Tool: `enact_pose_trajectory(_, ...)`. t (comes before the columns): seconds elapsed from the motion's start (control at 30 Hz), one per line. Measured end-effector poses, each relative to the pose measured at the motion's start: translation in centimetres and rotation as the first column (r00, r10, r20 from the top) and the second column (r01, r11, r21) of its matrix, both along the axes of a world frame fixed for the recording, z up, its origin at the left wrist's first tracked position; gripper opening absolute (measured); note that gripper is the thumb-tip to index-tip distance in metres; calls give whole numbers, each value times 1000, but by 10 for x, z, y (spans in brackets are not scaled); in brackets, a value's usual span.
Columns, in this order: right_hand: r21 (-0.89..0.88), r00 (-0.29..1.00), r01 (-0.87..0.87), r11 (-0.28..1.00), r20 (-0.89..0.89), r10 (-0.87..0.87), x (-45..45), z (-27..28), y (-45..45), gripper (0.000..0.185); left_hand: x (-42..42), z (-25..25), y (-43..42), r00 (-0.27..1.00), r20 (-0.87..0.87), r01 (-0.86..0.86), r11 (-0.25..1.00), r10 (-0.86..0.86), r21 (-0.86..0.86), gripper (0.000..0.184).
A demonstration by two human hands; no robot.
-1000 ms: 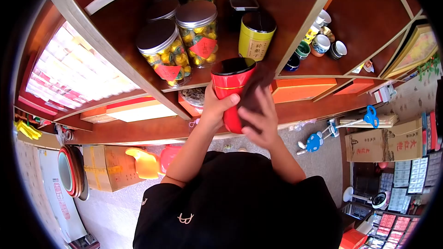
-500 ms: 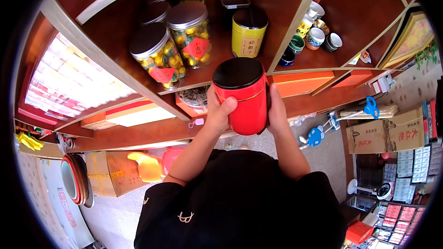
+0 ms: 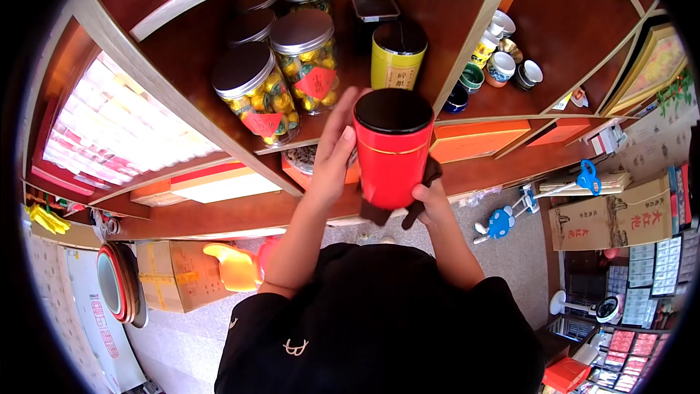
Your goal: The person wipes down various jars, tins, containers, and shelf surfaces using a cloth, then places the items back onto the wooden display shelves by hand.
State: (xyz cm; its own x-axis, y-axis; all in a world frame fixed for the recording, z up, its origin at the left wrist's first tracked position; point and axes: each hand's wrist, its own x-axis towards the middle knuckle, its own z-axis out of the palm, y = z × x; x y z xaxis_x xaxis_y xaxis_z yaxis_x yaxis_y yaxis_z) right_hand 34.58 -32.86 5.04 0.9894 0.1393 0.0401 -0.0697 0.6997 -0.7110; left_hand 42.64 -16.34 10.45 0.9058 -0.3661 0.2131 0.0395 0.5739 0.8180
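A red canister (image 3: 394, 168) with a black lid is held in front of my chest, slightly tilted. My right hand (image 3: 435, 201) grips its lower right side, thumb on the front, with a dark brown cloth (image 3: 376, 212) between the palm and the canister's base. My left hand (image 3: 335, 149) is at the canister's left side, fingers stretched up and thumb apart; whether it touches is unclear. Just behind stands a yellow-green tin (image 3: 397, 58) on the shelf. To its left are several clear jars (image 3: 306, 62) with silver lids, filled with yellow-wrapped pieces.
Small cups (image 3: 501, 66) are grouped in the right shelf compartment. Orange boxes (image 3: 481, 138) lie in the lower compartments. On the floor are a taped cardboard box (image 3: 171, 277) and an orange chair-like piece (image 3: 235, 266) at left, and a blue toy-like object (image 3: 501, 222) at right.
My left hand has loosened from the canister and its fingers have straightened. The canister has shifted slightly right, my right hand has moved lower, and more of the brown cloth shows.
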Motion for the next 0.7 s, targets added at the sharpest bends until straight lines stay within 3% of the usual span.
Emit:
enact_pose_trajectory(0.03,-242,980,192,951,108,-170,3,8,1,104,-9,-2,-4,1000,1,0,1000,0,-1,97)
enact_pose_trajectory(0.07,-444,921,383,810,250,-299,4,13,3,102,-20,-6,-11,985,99,-143,990,143,0,97)
enact_pose_trajectory(0.1,-444,921,383,810,249,-299,5,16,14,102,-27,-10,-19,940,193,-283,959,280,-12,97)
enact_pose_trajectory(0.13,-449,831,552,703,361,-423,5,17,30,100,-29,-14,-29,852,398,-352,935,341,-48,93)
enact_pose_trajectory(0.17,-432,714,699,569,470,-520,4,17,39,97,-29,-20,-27,853,394,-353,934,342,-47,93)
enact_pose_trajectory(0.2,-611,638,770,186,727,-254,-1,22,30,88,-27,-25,-25,929,211,-288,952,305,-107,91)
enact_pose_trajectory(0.23,-551,549,834,-34,834,-48,-8,26,31,82,-25,-31,-21,970,26,-233,956,241,-179,89)
enact_pose_trajectory(0.3,-546,577,816,-190,789,211,-17,38,38,81,-18,-34,-12,974,38,-217,966,224,-140,85)
enact_pose_trajectory(0.37,-575,592,805,-144,771,235,-14,50,37,79,-18,-31,-5,989,120,-92,995,87,42,82)
enact_pose_trajectory(0.43,-606,610,788,-104,749,257,-8,59,33,76,-22,-29,-5,992,93,-91,992,83,88,85)
enact_pose_trajectory(0.53,-552,525,813,185,832,178,9,70,17,64,-28,-47,-9,984,-122,107,974,-133,-199,88)
enact_pose_trajectory(0.57,-554,527,812,186,831,177,15,71,14,64,-30,-53,-6,983,-124,106,974,-132,-199,88)
enact_pose_trajectory(0.6,-568,634,696,440,773,-5,19,71,12,67,-32,-50,-4,964,-135,190,949,-229,-251,88)
enact_pose_trajectory(0.63,-546,694,625,558,716,-77,20,71,12,69,-33,-47,-4,935,-140,271,913,-325,-304,91)
enact_pose_trajectory(0.7,-440,816,480,759,542,-202,20,68,17,72,-35,-44,-8,963,-149,179,946,-225,-271,94)
